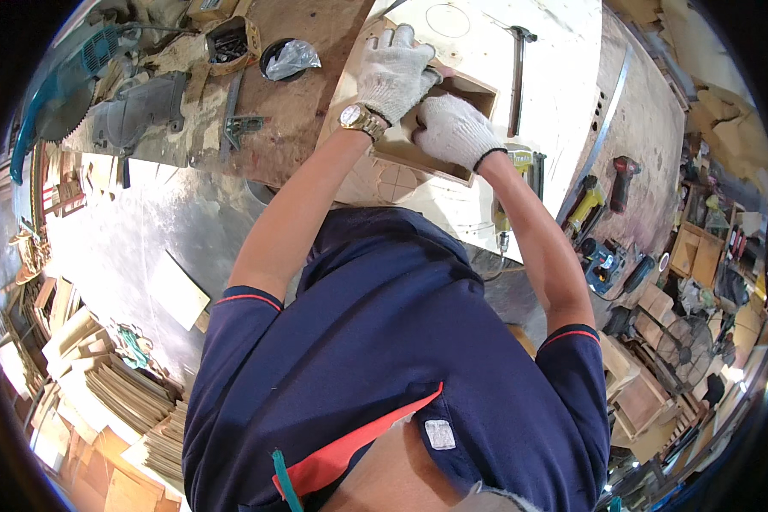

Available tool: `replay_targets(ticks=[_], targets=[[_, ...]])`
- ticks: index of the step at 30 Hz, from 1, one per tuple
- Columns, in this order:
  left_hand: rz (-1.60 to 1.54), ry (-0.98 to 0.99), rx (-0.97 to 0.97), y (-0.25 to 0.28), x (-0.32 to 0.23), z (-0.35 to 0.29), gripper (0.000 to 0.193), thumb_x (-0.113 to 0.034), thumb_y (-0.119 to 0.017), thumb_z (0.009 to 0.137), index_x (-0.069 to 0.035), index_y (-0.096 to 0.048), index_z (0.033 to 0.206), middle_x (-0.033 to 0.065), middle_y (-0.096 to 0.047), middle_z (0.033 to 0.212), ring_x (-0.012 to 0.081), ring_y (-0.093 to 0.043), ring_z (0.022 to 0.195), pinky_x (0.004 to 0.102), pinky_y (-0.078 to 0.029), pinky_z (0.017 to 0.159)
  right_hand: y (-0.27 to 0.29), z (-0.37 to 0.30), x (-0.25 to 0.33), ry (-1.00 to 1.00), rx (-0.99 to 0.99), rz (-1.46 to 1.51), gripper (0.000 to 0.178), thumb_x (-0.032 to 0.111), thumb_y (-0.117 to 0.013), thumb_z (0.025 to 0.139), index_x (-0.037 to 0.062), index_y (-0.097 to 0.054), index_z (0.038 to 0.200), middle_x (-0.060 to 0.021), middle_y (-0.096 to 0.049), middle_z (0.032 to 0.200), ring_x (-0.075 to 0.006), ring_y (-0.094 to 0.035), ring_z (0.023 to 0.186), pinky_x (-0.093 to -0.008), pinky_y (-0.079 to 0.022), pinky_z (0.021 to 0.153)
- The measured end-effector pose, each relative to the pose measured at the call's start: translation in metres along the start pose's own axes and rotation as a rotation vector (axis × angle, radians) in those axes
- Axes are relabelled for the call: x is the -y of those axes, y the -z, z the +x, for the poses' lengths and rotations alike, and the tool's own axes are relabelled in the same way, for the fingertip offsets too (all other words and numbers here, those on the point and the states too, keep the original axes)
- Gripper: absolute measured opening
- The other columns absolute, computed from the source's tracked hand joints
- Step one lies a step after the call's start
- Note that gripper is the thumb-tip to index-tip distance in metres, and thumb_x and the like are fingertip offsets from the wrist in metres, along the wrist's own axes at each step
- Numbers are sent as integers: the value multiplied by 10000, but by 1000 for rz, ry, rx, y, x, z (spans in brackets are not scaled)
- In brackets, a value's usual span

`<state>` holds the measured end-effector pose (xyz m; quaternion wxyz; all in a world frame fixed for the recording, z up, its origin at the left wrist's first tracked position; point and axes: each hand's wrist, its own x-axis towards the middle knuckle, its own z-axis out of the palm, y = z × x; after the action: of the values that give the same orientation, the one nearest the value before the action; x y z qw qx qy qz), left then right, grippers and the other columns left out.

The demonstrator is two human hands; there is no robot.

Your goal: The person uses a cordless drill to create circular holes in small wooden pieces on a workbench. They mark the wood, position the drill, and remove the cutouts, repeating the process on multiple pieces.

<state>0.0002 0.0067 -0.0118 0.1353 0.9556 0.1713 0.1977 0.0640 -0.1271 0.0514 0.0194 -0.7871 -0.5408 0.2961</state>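
An open, shallow wooden box (479,96) lies on a pale board (563,51) on the workbench. My left hand (392,78), in a white knitted glove, is over the box's left side, fingers toward the far side and thumb at its far edge. Its grip appears to be on the box wall, partly hidden by the glove. My right hand (457,132), gloved too, reaches over the middle of the box with its fingers curled in. What those fingertips hold, if anything, is hidden. A yellow nail gun (531,166) lies just right of my right wrist.
A bar clamp (518,81) lies beyond the box to the right. Farther right are a red-and-black drill (624,183) and a blue power tool (601,263). At left stands a circular-blade saw (64,111). Stacked wood strips (123,392) fill the lower left.
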Motion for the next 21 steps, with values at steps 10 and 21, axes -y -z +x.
replay_targets(ticks=[10, 21], targets=[[11, -27, -52, -6, 1, 3, 477, -575, -739, 862, -113, -769, 980, 137, -631, 1053, 344, -611, 1069, 489, -484, 943, -15, 7, -28, -68, -125, 428, 337, 285, -638, 876, -13, -747, 989, -258, -733, 886, -416, -715, 859, -473, -569, 821], [-238, 590, 264, 78, -3, -23, 789, -703, -727, 840, -40, -575, 1239, 238, -687, 958, 383, -730, 862, 490, -592, 744, 3, -166, -62, -280, -863, 1262, 369, 228, -672, 1022, -91, -696, 1205, -108, -776, 900, -129, -718, 833, -248, -522, 726]])
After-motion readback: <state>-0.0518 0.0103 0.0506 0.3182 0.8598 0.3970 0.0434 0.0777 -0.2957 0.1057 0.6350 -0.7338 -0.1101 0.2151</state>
